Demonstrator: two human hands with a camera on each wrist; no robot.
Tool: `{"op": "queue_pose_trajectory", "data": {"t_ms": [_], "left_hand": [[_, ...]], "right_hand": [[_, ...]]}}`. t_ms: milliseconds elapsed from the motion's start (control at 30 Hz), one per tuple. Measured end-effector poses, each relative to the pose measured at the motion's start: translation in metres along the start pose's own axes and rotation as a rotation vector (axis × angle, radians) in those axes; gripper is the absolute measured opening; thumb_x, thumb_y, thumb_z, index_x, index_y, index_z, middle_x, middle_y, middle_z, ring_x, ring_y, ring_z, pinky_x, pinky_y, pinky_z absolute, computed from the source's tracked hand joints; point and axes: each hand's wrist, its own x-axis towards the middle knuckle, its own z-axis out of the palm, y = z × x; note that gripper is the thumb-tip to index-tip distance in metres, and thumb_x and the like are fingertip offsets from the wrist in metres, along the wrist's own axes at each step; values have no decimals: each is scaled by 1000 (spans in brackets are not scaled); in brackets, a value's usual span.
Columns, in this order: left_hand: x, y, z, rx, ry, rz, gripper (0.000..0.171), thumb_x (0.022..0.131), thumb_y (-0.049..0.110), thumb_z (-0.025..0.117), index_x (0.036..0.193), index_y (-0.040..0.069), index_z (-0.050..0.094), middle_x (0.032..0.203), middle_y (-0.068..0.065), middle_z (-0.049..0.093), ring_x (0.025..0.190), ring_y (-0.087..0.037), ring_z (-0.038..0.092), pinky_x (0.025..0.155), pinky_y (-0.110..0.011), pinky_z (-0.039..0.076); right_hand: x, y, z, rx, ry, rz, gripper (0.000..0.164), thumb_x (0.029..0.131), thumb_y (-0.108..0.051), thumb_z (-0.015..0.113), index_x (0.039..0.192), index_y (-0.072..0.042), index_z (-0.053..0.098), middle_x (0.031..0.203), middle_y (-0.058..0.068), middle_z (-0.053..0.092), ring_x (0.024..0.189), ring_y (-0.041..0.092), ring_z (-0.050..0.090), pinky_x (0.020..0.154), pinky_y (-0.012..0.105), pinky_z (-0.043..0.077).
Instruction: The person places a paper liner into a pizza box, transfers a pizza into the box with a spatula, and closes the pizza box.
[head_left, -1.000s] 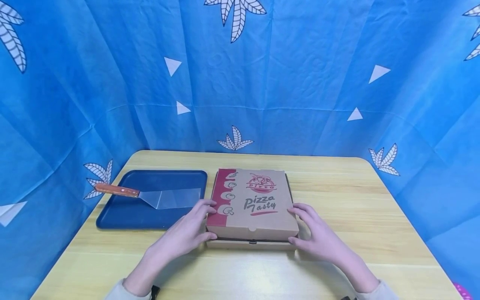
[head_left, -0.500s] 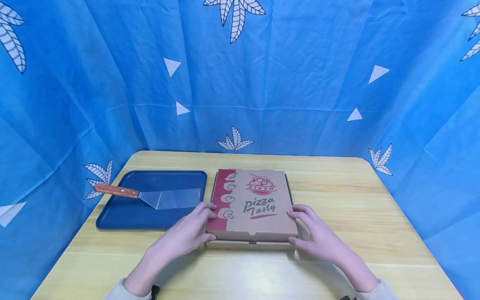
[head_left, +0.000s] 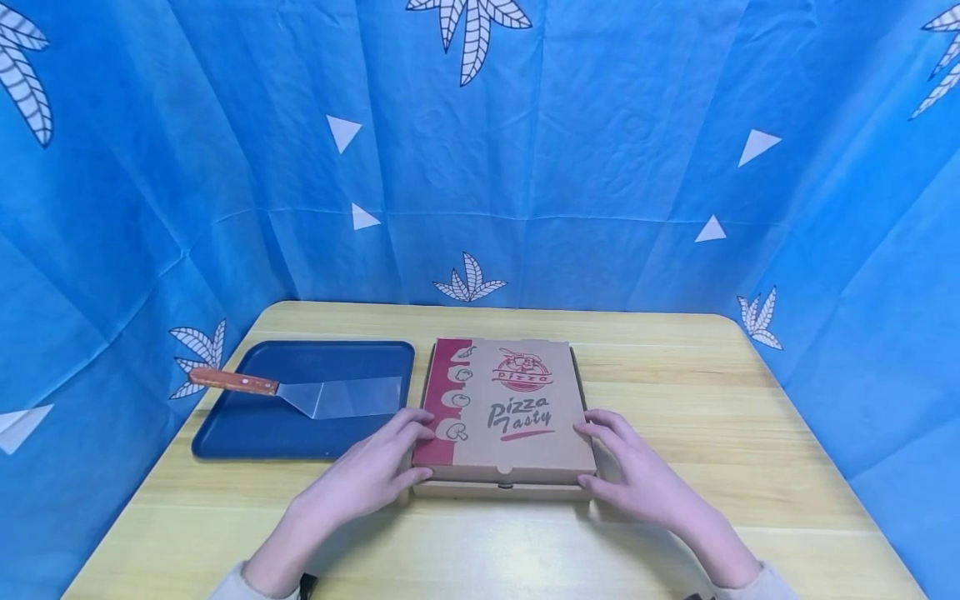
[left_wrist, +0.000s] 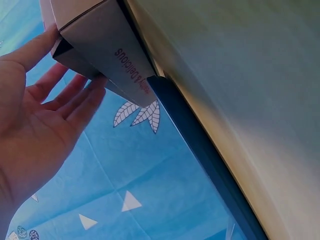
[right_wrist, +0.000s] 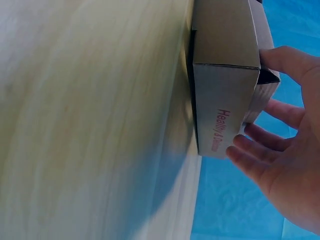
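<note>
A closed-looking cardboard pizza box (head_left: 536, 450) with a red strip and "Pizza Tasty" print lies in front of me. My left hand (head_left: 375, 467) holds the front left corner of its lid, thumb at the front and fingers along the side. At the front right corner my right hand (head_left: 637, 471) grips the lid the same way. In the left wrist view, the fingertips reach the side of the box (left_wrist: 112, 42). The right wrist view has the thumb at the lid's edge and the fingers by the side wall of the box (right_wrist: 222, 95). The inside of the box is hidden.
Left of the box lies a dark blue tray (head_left: 258, 433). Across it rests a spatula (head_left: 240, 382) with a wooden handle past the tray's left rim. The wooden table (head_left: 690, 400) ends at a blue patterned curtain (head_left: 615, 150).
The front of the lid has come down a little over the lower part of the box, with both hands still at its corners. Tray and spatula have not moved.
</note>
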Motion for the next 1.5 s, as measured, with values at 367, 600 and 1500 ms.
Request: {"op": "queue_pose_trajectory", "data": {"t_ms": [367, 600, 1500], "left_hand": [[-1, 3, -1, -26, -69, -49, 58, 84, 34, 88, 132, 13, 62, 152, -4, 49, 131, -27, 59, 102, -47, 54], [-1, 4, 0, -32, -95, -54, 55, 85, 32, 87, 131, 13, 64, 150, -4, 49, 127, -26, 61, 99, -47, 56], [-1, 2, -2, 47, -38, -66, 74, 84, 47, 84, 144, 11, 59, 158, -9, 47, 143, -34, 48, 113, -57, 42]], "right_hand": [[-3, -3, -3, 6, -86, 120, 79, 86, -47, 82, 151, -15, 52, 164, 21, 33, 138, 52, 47, 103, 72, 42], [-5, -5, -4, 17, -120, 159, 79, 87, -51, 80, 152, -18, 52, 166, 21, 31, 142, 53, 41, 105, 75, 38], [-3, -2, -9, -14, -76, 164, 83, 91, -49, 77, 158, -14, 44, 168, 17, 27, 146, 50, 37, 108, 73, 35]]}}
